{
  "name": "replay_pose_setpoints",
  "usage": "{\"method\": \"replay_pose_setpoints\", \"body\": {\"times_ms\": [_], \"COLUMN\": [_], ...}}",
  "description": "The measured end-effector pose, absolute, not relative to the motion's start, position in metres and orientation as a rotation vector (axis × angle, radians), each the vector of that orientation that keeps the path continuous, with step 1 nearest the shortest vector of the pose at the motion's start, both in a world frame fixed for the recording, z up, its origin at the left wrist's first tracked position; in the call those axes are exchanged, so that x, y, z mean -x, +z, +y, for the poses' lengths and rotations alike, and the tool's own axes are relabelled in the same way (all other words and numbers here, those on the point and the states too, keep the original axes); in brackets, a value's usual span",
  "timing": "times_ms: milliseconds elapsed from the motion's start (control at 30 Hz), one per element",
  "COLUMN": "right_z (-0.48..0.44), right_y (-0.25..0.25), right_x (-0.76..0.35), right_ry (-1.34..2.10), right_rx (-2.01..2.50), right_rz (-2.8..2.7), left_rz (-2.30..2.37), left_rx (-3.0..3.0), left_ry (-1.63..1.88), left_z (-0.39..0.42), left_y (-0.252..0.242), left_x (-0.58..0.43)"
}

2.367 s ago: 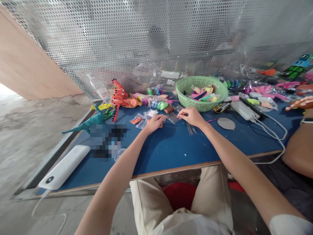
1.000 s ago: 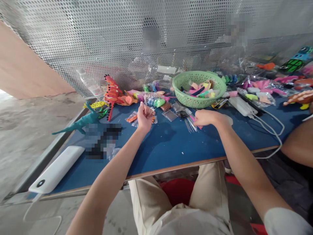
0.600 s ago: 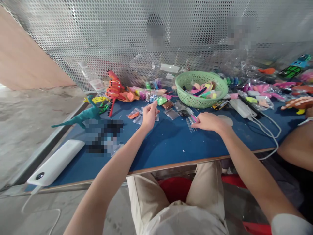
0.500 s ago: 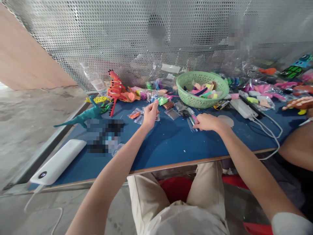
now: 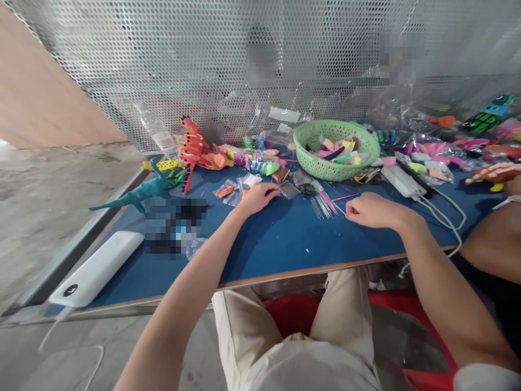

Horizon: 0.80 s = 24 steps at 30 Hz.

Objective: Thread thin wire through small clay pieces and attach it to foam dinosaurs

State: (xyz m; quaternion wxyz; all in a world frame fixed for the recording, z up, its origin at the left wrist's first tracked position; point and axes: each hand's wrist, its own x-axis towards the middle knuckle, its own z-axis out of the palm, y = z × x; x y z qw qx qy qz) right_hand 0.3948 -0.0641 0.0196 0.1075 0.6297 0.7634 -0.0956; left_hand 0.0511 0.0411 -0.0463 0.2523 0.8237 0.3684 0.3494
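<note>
My left hand (image 5: 259,196) rests low on the blue table (image 5: 277,239), fingers pressed together and pointing at a small clear bag (image 5: 287,189); what they pinch is too small to see. My right hand (image 5: 371,210) is closed in a loose fist on the table, pinching a thin wire whose end runs toward a bundle of thin wires and pink sticks (image 5: 323,203) just left of it. Small bags of coloured clay (image 5: 260,164) lie beyond my left hand.
A green basket (image 5: 336,150) of coloured pieces stands behind. Teal (image 5: 140,193) and orange (image 5: 195,152) toy dinosaurs and a white power bank (image 5: 96,270) lie left. Another power bank (image 5: 402,181) with cables lies right. Another person's arm (image 5: 488,244) is at the right edge. Perforated metal screen (image 5: 244,70) behind.
My left hand has come down from a raised pinch onto the table. My right hand has slid right, away from the wire bundle, drawing a thin wire with it.
</note>
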Motion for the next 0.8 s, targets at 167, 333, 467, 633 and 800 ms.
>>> {"method": "replay_pose_setpoints", "body": {"times_ms": [167, 333, 467, 633, 800], "right_z": [-0.090, -0.105, -0.115, -0.127, -0.136], "right_y": [0.015, 0.010, 0.018, 0.043, 0.069], "right_x": [-0.437, -0.460, -0.468, -0.482, -0.503], "right_ry": [-0.380, -0.511, -0.469, -0.246, -0.047], "right_rx": [-1.843, -1.864, -1.965, -2.117, -2.272], "right_rz": [2.330, 2.316, 2.318, 2.410, 2.413], "left_rz": [0.830, 0.869, 0.855, 0.863, 0.915], "left_rx": [-2.409, -2.502, -2.518, -2.543, -2.381], "left_ry": [0.745, 0.664, 0.660, 0.718, 0.827], "left_z": [0.044, 0.043, 0.042, 0.039, 0.035], "left_y": [-0.050, -0.051, -0.051, -0.050, -0.047], "left_x": [-0.052, -0.054, -0.054, -0.057, -0.060]}}
